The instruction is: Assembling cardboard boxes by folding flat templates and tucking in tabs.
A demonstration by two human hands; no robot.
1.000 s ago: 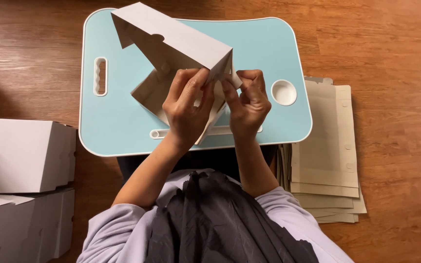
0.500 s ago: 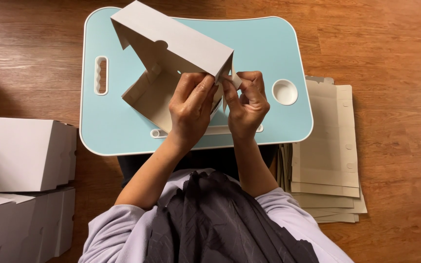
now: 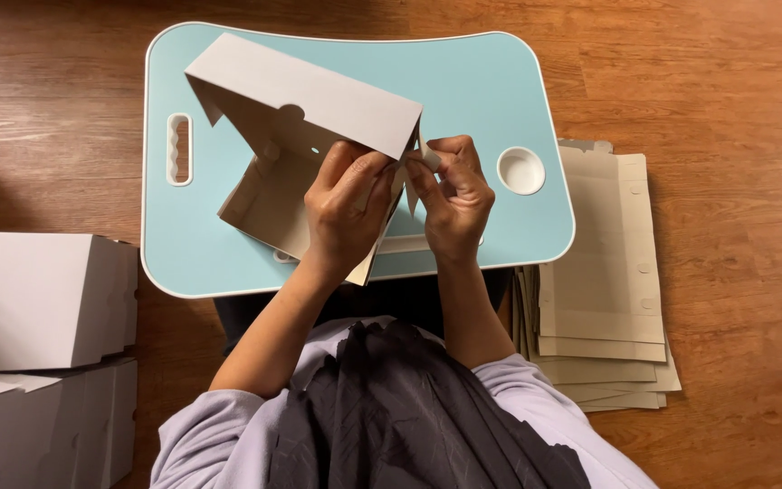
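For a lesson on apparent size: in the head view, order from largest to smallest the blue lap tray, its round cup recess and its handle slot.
1. blue lap tray
2. round cup recess
3. handle slot, looks close to the recess in area, so that order is unsure

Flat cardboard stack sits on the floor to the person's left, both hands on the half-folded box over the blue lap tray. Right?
Wrong side. The head view shows the flat cardboard stack on the floor to the person's right. On the left are assembled white boxes. The rest holds: left hand and right hand are on the half-folded box over the blue lap tray.
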